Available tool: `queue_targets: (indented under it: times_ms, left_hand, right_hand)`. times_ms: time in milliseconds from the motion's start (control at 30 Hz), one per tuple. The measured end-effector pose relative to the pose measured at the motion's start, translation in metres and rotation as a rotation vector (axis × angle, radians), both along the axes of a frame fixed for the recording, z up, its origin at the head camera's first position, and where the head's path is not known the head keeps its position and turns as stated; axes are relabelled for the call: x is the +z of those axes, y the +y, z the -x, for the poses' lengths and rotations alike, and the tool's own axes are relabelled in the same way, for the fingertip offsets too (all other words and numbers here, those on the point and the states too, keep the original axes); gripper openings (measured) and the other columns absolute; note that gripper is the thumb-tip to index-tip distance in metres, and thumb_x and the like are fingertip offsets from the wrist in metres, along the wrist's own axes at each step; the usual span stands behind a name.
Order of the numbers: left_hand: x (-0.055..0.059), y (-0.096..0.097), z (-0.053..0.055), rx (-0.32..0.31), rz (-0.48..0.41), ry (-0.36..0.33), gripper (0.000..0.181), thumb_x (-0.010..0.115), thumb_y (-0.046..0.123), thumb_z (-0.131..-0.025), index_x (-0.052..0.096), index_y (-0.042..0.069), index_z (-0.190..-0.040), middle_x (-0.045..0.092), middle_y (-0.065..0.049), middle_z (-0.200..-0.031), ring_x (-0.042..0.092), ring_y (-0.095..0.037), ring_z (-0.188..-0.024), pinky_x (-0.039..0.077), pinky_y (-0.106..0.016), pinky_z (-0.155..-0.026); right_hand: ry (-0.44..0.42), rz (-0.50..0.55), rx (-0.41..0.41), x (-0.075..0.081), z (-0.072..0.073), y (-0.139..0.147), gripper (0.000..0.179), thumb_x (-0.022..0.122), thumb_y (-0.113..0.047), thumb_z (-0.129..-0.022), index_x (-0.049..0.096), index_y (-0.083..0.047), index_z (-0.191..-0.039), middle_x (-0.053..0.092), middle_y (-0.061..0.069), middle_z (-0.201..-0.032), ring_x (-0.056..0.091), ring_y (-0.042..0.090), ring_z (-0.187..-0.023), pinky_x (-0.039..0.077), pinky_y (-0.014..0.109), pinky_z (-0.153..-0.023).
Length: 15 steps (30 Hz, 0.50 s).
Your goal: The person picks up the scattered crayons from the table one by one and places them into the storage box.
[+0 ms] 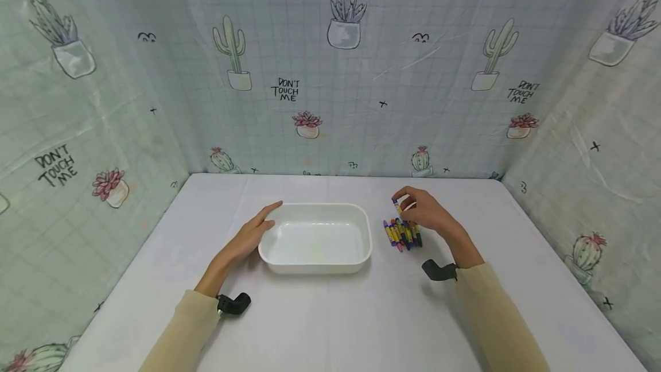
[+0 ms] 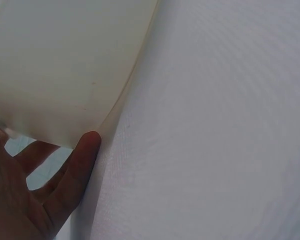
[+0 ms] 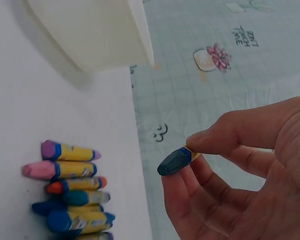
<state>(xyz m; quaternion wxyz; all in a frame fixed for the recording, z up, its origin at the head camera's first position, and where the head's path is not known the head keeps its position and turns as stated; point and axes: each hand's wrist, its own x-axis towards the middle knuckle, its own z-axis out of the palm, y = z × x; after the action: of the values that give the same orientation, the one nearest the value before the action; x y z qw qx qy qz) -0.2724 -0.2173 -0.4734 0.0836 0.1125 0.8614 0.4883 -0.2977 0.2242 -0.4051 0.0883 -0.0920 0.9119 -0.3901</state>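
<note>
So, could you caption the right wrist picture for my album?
A right hand pinches a crayon, with more crayons and a white tray nearby.

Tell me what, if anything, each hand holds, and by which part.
The right hand pinches a crayon by its yellow-wrapped part, its dark end sticking out. The left hand touches the white tray at its left end.

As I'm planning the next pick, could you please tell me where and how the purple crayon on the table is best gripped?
The purple crayon is probably best pinched across its yellow-wrapped middle, coming from above on the white tray side: it lies flat, exposed there, while the pink crayon sits close along its other side.
</note>
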Motion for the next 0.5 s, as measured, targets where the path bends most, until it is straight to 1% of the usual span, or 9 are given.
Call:
queue_targets:
  times_ms: [200, 333, 467, 500]
  left_hand:
    - [0.000, 0.002, 0.003, -0.016, -0.012, 0.000, 0.053, 0.037, 0.029, -0.113, 0.026, 0.030, -0.165, 0.027, -0.013, -0.171, 0.031, -0.041, -0.156, 0.022, -0.068, -0.124]
    - [-0.002, 0.002, 0.004, -0.015, 0.006, 0.013, 0.052, 0.035, 0.031, -0.114, 0.026, 0.028, -0.165, 0.028, -0.015, -0.170, 0.034, -0.043, -0.154, 0.025, -0.069, -0.123]
    - [-0.002, 0.000, 0.002, -0.009, 0.017, 0.013, 0.052, 0.031, 0.036, -0.114, 0.026, 0.028, -0.165, 0.029, -0.015, -0.170, 0.035, -0.043, -0.153, 0.025, -0.069, -0.122]
    - [-0.002, 0.000, 0.001, -0.011, 0.017, 0.017, 0.052, 0.030, 0.037, -0.114, 0.025, 0.028, -0.165, 0.029, -0.015, -0.170, 0.035, -0.043, -0.153, 0.026, -0.069, -0.122]
  right_hand:
    - [0.009, -0.017, 0.087, 0.014, 0.004, -0.016, 0.042, 0.065, -0.003, -0.093, 0.058, -0.004, -0.135, 0.063, 0.020, -0.113, 0.065, 0.028, -0.090, 0.062, 0.049, -0.080]
    - [-0.013, -0.011, 0.146, 0.022, 0.006, -0.033, 0.040, 0.064, -0.003, -0.093, 0.059, -0.007, -0.133, 0.064, 0.022, -0.118, 0.066, 0.029, -0.089, 0.063, 0.051, -0.079]
    - [-0.033, -0.020, 0.188, 0.028, 0.008, -0.049, 0.040, 0.064, -0.003, -0.093, 0.060, -0.010, -0.132, 0.065, 0.021, -0.121, 0.067, 0.027, -0.088, 0.063, 0.048, -0.077]
    - [-0.032, -0.026, 0.203, 0.029, 0.008, -0.053, 0.041, 0.064, -0.003, -0.093, 0.060, -0.009, -0.133, 0.065, 0.021, -0.121, 0.067, 0.027, -0.089, 0.063, 0.047, -0.077]
